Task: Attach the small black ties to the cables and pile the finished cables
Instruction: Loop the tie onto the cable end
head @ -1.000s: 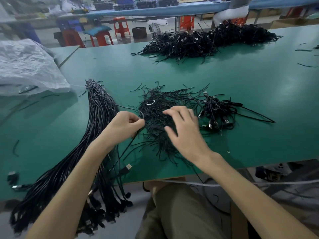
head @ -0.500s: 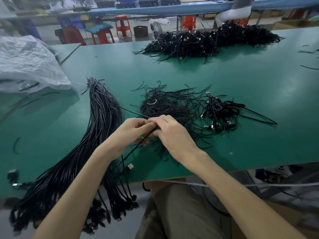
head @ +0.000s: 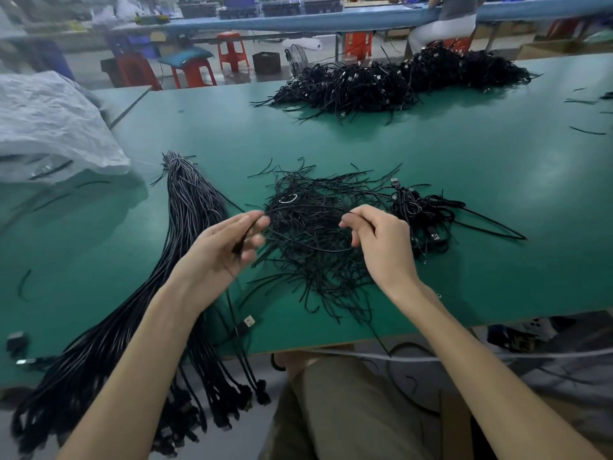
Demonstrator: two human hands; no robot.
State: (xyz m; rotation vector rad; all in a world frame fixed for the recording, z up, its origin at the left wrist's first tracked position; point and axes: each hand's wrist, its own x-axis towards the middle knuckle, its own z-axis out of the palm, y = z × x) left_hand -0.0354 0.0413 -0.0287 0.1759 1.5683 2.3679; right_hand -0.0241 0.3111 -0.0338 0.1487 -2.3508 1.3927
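Green matting covers the whole bench (head: 464, 167). Above its middle, toward the near edge, one thin black cable (head: 318, 249) hangs in a loose loop between two hands. The left hand (head: 225, 247) pinches one part of it between thumb and fingers, palm turned up. The right hand (head: 378, 240) grips the other part with curled fingers.

Directly under the loop lies a tangled heap of small black ties (head: 308, 277), so the cable is hard to follow against them. Just to the right of the heap sits a small cluster of coiled cables (head: 421, 214). To the left, a thick bundle of straight cables (head: 189, 210) runs down to the near edge, and its plug ends hang over it. One loose USB plug (head: 247, 323) lies by the near edge, beside the left forearm.

Along the far edge spreads a big pile of cables (head: 381, 84). A crumpled plastic bag (head: 49, 127) fills the far left corner. Beyond the bench stand red stools (head: 232, 51).
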